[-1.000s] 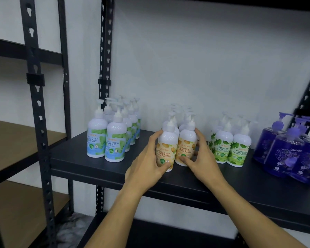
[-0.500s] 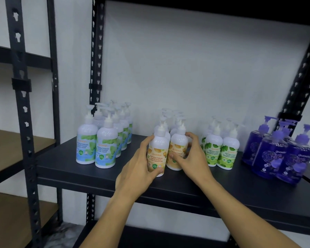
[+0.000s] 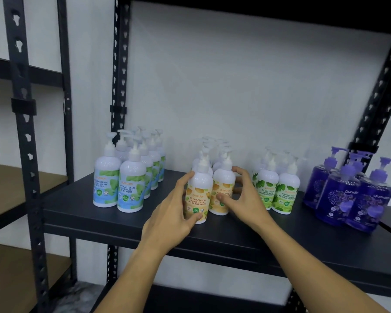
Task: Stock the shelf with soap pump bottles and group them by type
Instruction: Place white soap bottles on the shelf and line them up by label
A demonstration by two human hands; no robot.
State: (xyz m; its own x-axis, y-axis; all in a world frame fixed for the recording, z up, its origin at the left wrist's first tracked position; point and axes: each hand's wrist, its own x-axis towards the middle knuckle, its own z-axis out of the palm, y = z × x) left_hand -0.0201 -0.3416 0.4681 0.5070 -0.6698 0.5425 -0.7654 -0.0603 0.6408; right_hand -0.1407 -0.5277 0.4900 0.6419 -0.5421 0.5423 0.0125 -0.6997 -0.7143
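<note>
Gaps between bottle groups [image 3: 127,188] (narrow).

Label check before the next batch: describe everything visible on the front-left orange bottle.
The front-left orange bottle is white, plastic-looking, rounded at the shoulder, with a white pump on top. Its orange label reads "guardian antibacterial hand wash ultra moisture". It stands upright near the front edge of the black shelf, heading the middle group, close beside a matching orange bottle. The left hand grips it: fingers round its left side, thumb across the label's lower part.
</note>
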